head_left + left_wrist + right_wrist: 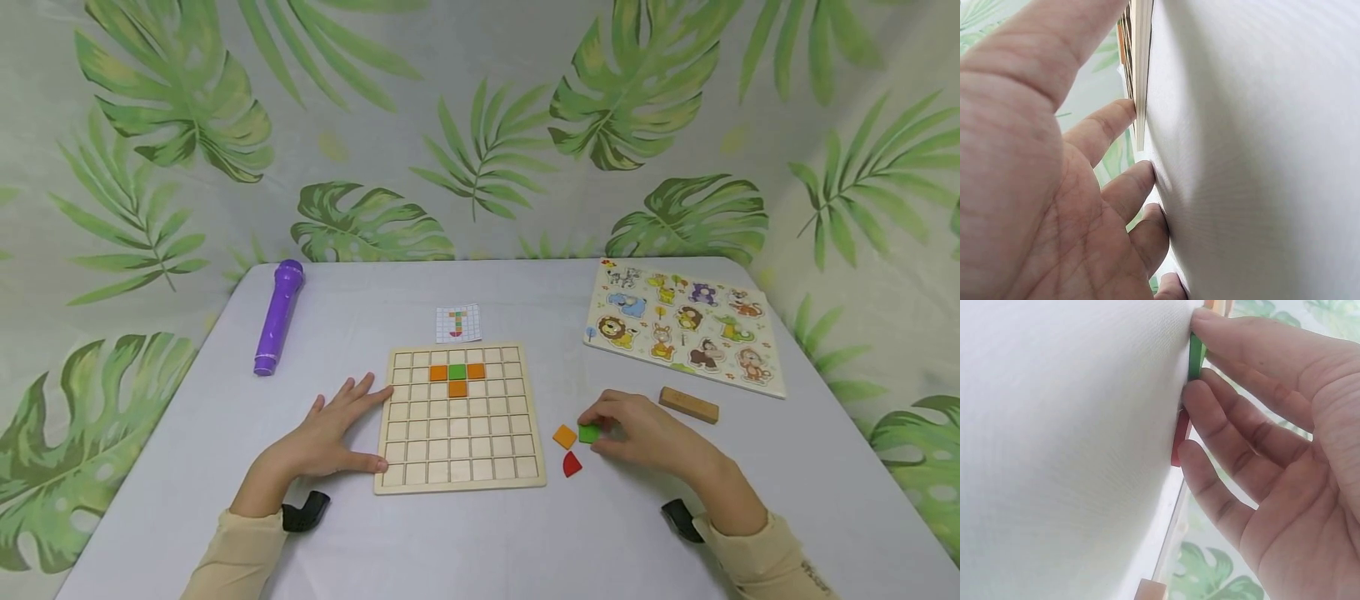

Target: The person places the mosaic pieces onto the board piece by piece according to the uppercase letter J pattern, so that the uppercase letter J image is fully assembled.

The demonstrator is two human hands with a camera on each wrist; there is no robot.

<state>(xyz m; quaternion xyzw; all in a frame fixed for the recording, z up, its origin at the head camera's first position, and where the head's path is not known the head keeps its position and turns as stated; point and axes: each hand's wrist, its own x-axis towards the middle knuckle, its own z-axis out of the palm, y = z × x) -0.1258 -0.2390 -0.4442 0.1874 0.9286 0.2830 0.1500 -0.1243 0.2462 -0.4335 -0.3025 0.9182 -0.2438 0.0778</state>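
A wooden grid board (465, 488) lies at the table's middle. Near its top, a green square tile (457, 372) sits between two orange tiles, with another orange tile (457, 389) below it. My left hand (330, 437) is spread at the board's left side, thumb and index finger touching its edge. To the right of the board, my right hand (645, 429) pinches a loose green square tile (588, 432) by its edges at the tabletop. Beside it lie an orange square tile (565, 437) and a red quarter-round tile (572, 464); the red tile (1182, 437) also shows in the right wrist view.
A small pattern card (458, 323) lies just behind the board. An animal puzzle board (682, 354) is at the back right, with a wooden block (688, 404) in front of it. A purple toy microphone (277, 321) lies at the back left.
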